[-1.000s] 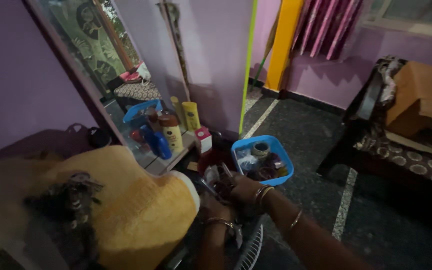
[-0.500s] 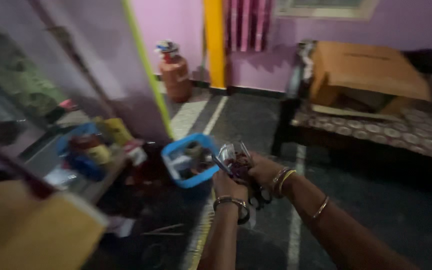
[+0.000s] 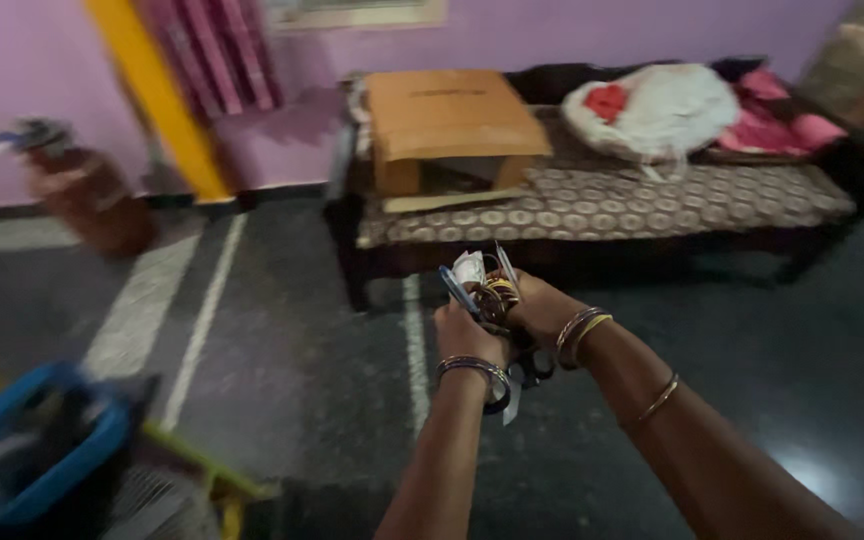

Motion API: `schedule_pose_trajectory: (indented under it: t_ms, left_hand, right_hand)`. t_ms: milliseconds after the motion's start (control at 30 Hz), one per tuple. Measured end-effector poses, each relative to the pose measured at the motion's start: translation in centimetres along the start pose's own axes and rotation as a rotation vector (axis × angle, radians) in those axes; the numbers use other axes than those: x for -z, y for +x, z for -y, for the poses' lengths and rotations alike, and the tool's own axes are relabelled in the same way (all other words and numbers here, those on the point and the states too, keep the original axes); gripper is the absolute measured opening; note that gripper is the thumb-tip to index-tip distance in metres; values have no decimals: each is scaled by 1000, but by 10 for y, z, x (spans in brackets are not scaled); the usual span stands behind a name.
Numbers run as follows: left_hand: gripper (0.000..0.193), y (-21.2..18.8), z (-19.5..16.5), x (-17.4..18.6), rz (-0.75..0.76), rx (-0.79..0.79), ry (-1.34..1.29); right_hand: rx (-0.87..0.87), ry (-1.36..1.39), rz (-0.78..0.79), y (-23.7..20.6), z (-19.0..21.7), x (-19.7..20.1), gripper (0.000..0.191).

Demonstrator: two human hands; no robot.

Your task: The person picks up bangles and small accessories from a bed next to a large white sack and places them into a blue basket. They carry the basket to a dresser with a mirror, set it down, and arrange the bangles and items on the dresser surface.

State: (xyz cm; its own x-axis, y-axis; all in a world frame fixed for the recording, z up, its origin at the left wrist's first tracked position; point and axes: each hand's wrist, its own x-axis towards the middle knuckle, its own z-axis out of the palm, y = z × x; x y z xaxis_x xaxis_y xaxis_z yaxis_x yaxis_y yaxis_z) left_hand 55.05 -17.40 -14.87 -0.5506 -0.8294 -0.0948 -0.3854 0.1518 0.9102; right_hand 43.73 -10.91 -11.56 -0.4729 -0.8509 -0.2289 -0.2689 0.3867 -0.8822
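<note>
My left hand (image 3: 467,335) and my right hand (image 3: 537,308) are held together in front of me over the dark floor. Between them is a bundle of small things (image 3: 482,283): bangles, a blue strip and white paper, with dark scissor-like handles (image 3: 530,368) hanging below. Both hands are closed around this bundle. Bangles sit on both wrists.
A low cot (image 3: 602,195) with a patterned cover stands ahead, carrying a cardboard box (image 3: 452,115) and a white cloth bundle (image 3: 657,110). A blue basket (image 3: 37,450) is at the lower left. A reddish gas cylinder (image 3: 87,195) stands by the pink wall.
My view has swung right, away from the mirror shelf and toward the cot. The blue basket slid to the lower left. My hands keep holding the bundle.
</note>
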Motion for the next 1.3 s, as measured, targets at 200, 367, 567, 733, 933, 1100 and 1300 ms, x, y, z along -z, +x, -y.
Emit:
schedule_pose_trajectory:
  t_ms: [200, 367, 567, 733, 933, 1100, 1300]
  left_hand:
    - [65, 37, -61, -150, 192, -129, 32]
    - [55, 97, -110, -283, 285, -142, -181]
    - [74, 186, -191, -409, 445, -279, 62]
    - [80, 262, -267, -533, 480, -516, 138]
    - [81, 316, -326, -682, 652, -410, 110]
    - [66, 349, -368, -817, 576, -546, 43]
    - [72, 402, -429, -958, 663, -201, 99]
  right_hand:
    - [75, -11, -226, 3, -94, 145, 54]
    - [108, -120, -329, 36, -165, 271, 52]
    - [22, -81, -510, 88, -212, 419, 54]
    - [-101, 281, -546, 133, -242, 548, 47]
    - [57, 336, -580, 160, -304, 680, 38]
    - [-114, 380, -640, 182, -359, 799, 41]
    - [-96, 119, -552, 234, -447, 961, 37]
